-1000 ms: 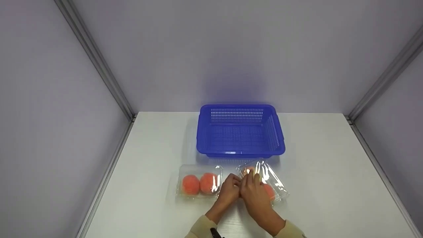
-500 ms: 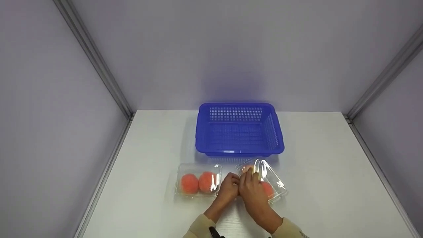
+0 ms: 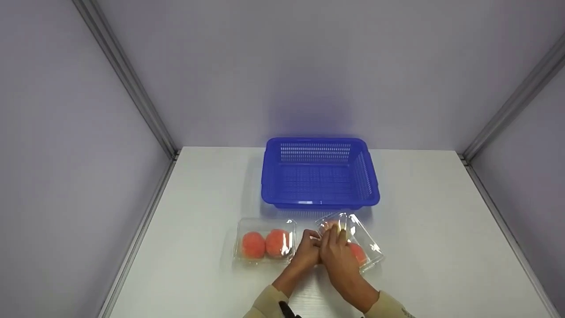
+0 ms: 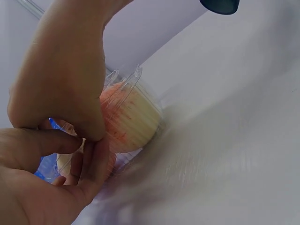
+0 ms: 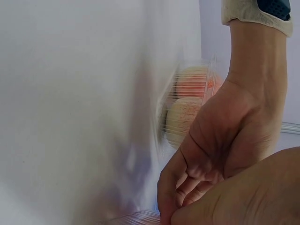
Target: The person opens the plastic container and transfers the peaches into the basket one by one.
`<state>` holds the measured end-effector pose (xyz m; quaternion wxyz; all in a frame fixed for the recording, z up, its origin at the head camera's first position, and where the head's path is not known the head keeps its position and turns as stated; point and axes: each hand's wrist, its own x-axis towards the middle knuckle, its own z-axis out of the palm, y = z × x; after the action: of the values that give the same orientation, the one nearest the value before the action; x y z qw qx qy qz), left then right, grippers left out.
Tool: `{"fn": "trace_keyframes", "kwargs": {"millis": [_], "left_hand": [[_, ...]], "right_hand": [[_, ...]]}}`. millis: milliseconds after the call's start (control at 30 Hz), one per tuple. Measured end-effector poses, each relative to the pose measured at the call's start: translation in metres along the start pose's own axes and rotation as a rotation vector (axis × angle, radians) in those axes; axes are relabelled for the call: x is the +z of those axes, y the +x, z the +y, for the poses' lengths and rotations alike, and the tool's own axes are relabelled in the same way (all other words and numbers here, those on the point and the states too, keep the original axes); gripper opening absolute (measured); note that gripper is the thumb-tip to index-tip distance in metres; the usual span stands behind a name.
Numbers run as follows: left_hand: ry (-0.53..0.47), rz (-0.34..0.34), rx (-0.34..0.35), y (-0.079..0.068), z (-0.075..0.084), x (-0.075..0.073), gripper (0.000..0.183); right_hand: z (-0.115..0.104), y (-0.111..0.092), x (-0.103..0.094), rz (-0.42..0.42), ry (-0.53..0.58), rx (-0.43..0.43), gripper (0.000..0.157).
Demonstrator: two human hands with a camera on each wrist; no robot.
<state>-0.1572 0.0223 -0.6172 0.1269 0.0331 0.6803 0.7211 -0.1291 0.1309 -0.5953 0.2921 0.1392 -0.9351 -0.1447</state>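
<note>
A clear plastic clamshell box (image 3: 367,240) lies turned at an angle on the table, with peaches (image 3: 356,254) inside. My right hand (image 3: 340,260) lies over its lid, fingers stretched across the top and thumb down at the near-left edge. There my left hand (image 3: 306,251) pinches the box's edge with bent fingers. The left wrist view shows both hands (image 4: 61,187) meeting at that edge, beside a peach (image 4: 136,117) behind the plastic. To the left stands a second closed clamshell (image 3: 265,224) with two peaches (image 3: 254,245); it shows behind the left hand (image 5: 225,131) in the right wrist view.
A blue perforated basket (image 3: 320,205) stands just behind the two boxes. The white table (image 3: 203,198) is bounded by a grey back wall (image 3: 220,88) and side panels with metal posts (image 3: 132,84).
The view shifts slightly. Both hands stay at the same edge of the right clamshell box, with only small finger movements of the left hand.
</note>
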Motion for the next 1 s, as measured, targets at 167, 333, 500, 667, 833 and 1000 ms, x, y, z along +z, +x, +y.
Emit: {"fn": "trace_keyframes", "kwargs": {"millis": [167,333,500,667,833,1000], "left_hand": [[-0.026,-0.013,0.036,-0.001,-0.001,0.000,0.040],[-0.055,-0.020,0.048,-0.001,-0.002,0.000,0.041],[-0.043,-0.017,0.070,-0.002,-0.003,-0.001,0.039],[0.032,0.005,0.094,-0.001,-0.003,0.000,0.036],[-0.041,0.006,0.046,-0.002,-0.003,0.001,0.034],[-0.058,0.032,0.011,-0.002,-0.001,0.003,0.033]], "right_hand": [[-0.002,0.001,0.002,0.007,0.016,0.015,0.028],[-0.004,0.001,0.004,0.059,-0.003,0.032,0.027],[-0.005,0.003,0.003,0.020,0.009,0.014,0.028],[-0.002,0.004,0.002,0.000,0.026,-0.006,0.027],[-0.001,0.005,0.000,-0.035,-0.007,-0.057,0.027],[0.000,0.003,-0.007,-0.065,0.058,-0.036,0.029]]}}
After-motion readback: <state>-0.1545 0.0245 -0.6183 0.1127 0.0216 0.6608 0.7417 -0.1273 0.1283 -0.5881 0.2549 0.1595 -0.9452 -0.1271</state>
